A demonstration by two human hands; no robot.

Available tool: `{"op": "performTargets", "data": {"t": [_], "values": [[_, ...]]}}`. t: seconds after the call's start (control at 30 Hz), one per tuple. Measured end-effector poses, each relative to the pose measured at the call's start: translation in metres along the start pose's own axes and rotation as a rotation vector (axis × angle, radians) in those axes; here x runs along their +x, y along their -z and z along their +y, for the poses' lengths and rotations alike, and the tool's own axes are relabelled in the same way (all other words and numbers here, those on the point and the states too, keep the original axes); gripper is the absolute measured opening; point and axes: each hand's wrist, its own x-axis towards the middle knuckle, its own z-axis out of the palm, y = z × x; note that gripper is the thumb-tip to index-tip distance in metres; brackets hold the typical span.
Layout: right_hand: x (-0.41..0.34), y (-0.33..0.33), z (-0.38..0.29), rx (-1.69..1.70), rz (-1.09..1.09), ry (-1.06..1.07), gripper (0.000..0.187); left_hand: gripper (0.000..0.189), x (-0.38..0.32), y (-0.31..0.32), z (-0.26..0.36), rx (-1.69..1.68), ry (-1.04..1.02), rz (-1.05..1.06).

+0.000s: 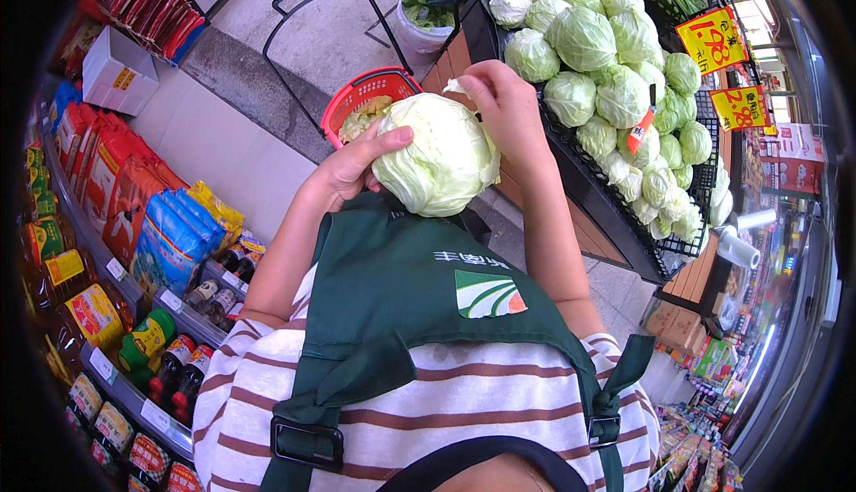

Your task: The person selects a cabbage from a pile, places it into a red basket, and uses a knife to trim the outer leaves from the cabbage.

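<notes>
My left hand [354, 161] supports a pale green cabbage head [435, 154] from its left side, thumb across the top and fingers beneath. Just above the cabbage's upper right, my right hand [505, 107] pinches a small torn piece of cabbage leaf [456, 86] between thumb and finger. The cabbage is in front of my green apron [394, 258]. Beyond it stands a red plastic shopping basket [338, 107] with loose, yellowish leaves [364, 117] inside. The cabbage covers part of the basket.
A black display stand [582, 151] at the right holds heaped cabbages [585, 40] and an orange-handled tool [642, 132]. A white bucket [421, 30] contains green leaves. Shelves at the left carry bottles [93, 315] and bagged goods [177, 231]. A white box [120, 70] sits farther up.
</notes>
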Motion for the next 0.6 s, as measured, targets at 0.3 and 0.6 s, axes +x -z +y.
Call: {"op": "performTargets", "data": {"t": [0.3, 0.6], "values": [[-0.067, 0.021, -0.017, 0.341, 0.264, -0.196, 0.017, 0.076, 0.004, -0.004, 0.001, -0.011, -0.06, 0.216], [-0.061, -0.006, -0.002, 0.0, 0.073, -0.101, 0.04, 0.075, 0.004, -0.016, 0.01, 0.033, -0.138, 0.314]]}}
